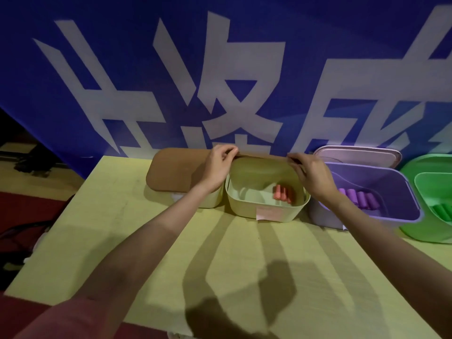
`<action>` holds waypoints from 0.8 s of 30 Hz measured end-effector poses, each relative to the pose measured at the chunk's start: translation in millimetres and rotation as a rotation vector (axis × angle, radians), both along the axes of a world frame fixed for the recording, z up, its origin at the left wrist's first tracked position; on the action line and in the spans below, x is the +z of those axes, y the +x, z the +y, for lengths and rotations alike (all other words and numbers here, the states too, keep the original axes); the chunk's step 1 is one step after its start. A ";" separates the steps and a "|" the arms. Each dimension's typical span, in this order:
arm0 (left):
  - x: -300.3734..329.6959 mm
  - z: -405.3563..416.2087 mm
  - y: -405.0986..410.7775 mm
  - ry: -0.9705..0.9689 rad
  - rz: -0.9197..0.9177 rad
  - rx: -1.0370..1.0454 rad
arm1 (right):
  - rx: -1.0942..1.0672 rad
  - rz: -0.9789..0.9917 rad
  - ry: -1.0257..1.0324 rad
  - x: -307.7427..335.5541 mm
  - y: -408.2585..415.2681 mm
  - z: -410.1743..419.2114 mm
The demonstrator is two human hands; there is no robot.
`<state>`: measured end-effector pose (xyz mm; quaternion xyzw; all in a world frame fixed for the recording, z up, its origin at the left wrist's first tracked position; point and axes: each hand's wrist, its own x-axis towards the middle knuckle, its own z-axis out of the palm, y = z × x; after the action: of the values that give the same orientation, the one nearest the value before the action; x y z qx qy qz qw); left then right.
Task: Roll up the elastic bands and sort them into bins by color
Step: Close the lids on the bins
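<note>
A cream bin (238, 206) stands open at the middle back of the table and holds a few rolled pink bands (282, 193). Its brown lid (263, 167) stands tilted over the bin's back edge, underside towards me. My left hand (220, 167) pinches the lid's upper left edge and my right hand (314, 176) pinches its upper right edge. To the right, a purple bin (391, 217) holds several rolled purple bands (359, 198). A green bin (420, 232) at the far right holds rolled green bands (442, 210).
Another cream bin on the left is covered by a brown lid (176, 167). The purple bin's lid (359, 154) leans behind it against a blue banner (146, 69). A pink label (267, 212) hangs on the middle bin's front. The yellow table (146, 241) spreads in front of the bins.
</note>
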<state>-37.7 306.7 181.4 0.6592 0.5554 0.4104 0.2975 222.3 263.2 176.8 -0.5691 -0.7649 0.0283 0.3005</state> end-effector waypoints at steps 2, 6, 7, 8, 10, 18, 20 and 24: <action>-8.2 -13.4 -2.2 -0.047 -0.040 0.055 | 0.071 -0.051 -0.041 -6.7 -0.5 -14.9; -16.8 -32.9 3.8 -0.243 -0.205 0.244 | 0.133 -0.124 -0.092 -14.9 -4.3 -46.7; -16.4 -36.5 6.2 -0.261 -0.214 0.294 | 0.133 -0.138 -0.108 -16.3 -4.6 -51.9; -15.9 -39.0 8.4 -0.277 -0.228 0.335 | 0.120 -0.152 -0.129 -16.9 -4.3 -56.0; -14.0 -44.2 12.3 -0.335 -0.305 0.402 | 0.096 -0.182 -0.168 -20.7 -1.2 -60.3; -19.4 -54.5 19.4 -0.604 -0.403 0.470 | 0.140 -0.301 -0.186 -41.8 7.6 -72.7; -21.0 -56.2 20.4 -0.602 -0.369 0.460 | 0.151 -0.323 -0.169 -44.3 7.5 -71.9; -24.3 -58.5 18.3 -0.598 -0.309 0.465 | 0.156 -0.369 -0.270 -45.8 6.4 -56.4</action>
<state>-19.5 248.3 157.1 0.3311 0.7333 0.3812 0.4554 228.7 206.8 131.0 -0.5387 -0.8378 0.0490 0.0737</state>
